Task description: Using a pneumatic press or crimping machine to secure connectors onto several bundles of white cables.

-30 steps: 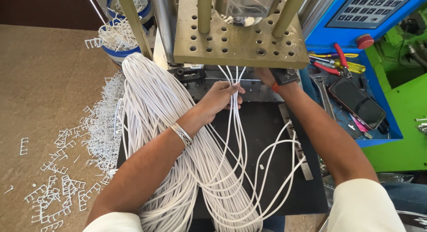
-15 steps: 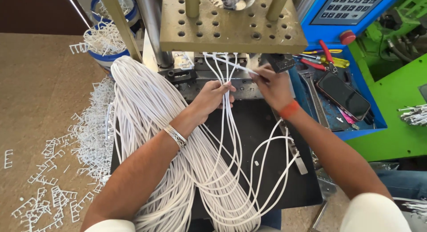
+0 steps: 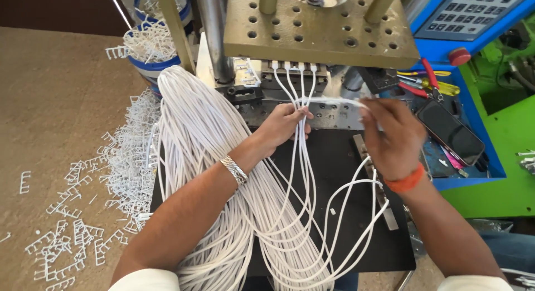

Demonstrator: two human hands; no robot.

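A thick bundle of white cables (image 3: 206,151) lies across a black work mat (image 3: 340,174) in front of a moulding press (image 3: 317,29). Several cable ends (image 3: 292,68) stand side by side in the mould under the perforated metal plate. My left hand (image 3: 281,126) pinches the cables just below the mould; a metal bracelet is on that wrist. My right hand (image 3: 393,136), with an orange wristband, holds a white cable piece (image 3: 334,101) stretched sideways toward the mould.
White plastic sprue scraps (image 3: 100,190) litter the brown floor at left, and more fill a blue-rimmed bucket (image 3: 150,45). Right of the press, a blue ledge holds a phone (image 3: 451,136), pliers and screwdrivers (image 3: 423,85) below a control panel (image 3: 468,12). Green machine housing (image 3: 501,151) lies at far right.
My right hand has drawn back from the mould toward the right, pulling a white piece out sideways. Cable ends now stand seated in the mould. My left hand stays on the cables.
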